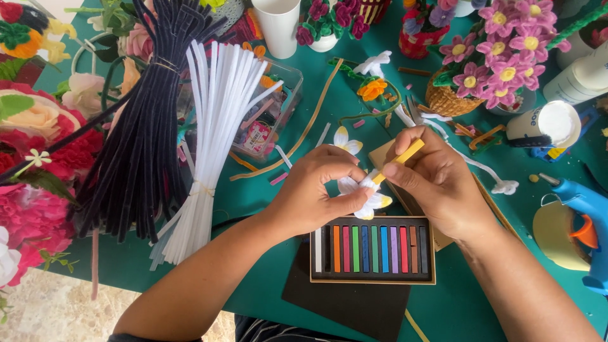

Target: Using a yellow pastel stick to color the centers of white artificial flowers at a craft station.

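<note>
My left hand (316, 190) pinches a small white pipe-cleaner flower (367, 201) with yellow-tinted petal tips. My right hand (437, 180) grips a yellow pastel stick (400, 158), its lower end touching the flower's middle. Both hands hover just above an open box of coloured pastel sticks (372, 249), which rests on a black sheet (342, 297) on the green table (297, 190). Another white flower (347, 140) lies just beyond my left hand.
Bundles of white pipe cleaners (212, 139) and black pipe cleaners (142, 120) lie at left beside fabric roses (38, 158). A clear plastic box (269, 117), a white cup (278, 25), a basket of pink flowers (494, 57), glue bottles (544, 123) and a blue glue gun (586, 221) stand around.
</note>
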